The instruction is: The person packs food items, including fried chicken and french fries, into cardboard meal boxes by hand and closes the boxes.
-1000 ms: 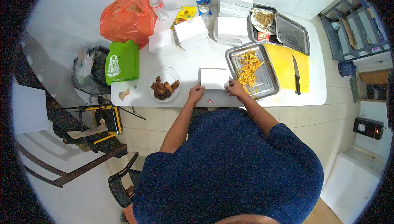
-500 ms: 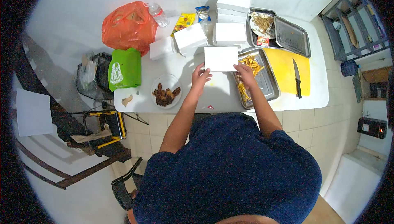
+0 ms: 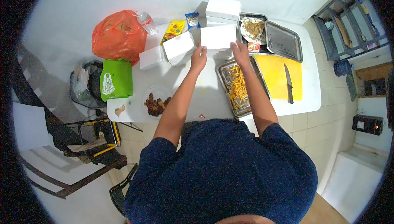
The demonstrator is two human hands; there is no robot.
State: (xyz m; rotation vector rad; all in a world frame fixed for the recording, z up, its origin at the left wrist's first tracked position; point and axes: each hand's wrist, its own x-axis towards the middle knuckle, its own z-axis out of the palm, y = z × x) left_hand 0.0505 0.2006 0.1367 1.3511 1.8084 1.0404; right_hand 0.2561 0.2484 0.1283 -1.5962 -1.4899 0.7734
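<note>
At the back of the table, I hold a closed white food box [image 3: 218, 37] by its two near corners. My left hand [image 3: 198, 59] grips its left side and my right hand [image 3: 241, 54] its right side. The box covers the spot where another white box stood, and I cannot tell whether it rests on that one. Just left are a tilted white box [image 3: 179, 47] and a lower white box [image 3: 151, 58]. Behind stands a stack of white boxes [image 3: 223, 9]. Below my right hand, a metal tray [image 3: 266, 85] holds fries [image 3: 237, 88].
A knife [image 3: 288, 83] lies on the yellow cutting board [image 3: 301, 68]. Fried chicken pieces [image 3: 155, 104] sit on a plate, partly behind my left forearm. An orange bag [image 3: 119, 37], green bag [image 3: 117, 79], water bottle [image 3: 146, 23] and yellow packet [image 3: 174, 31] line the left and back.
Both hands have carried the white box away from me, toward the back, over where another white box stood. The whole view has shifted slightly with my head.
</note>
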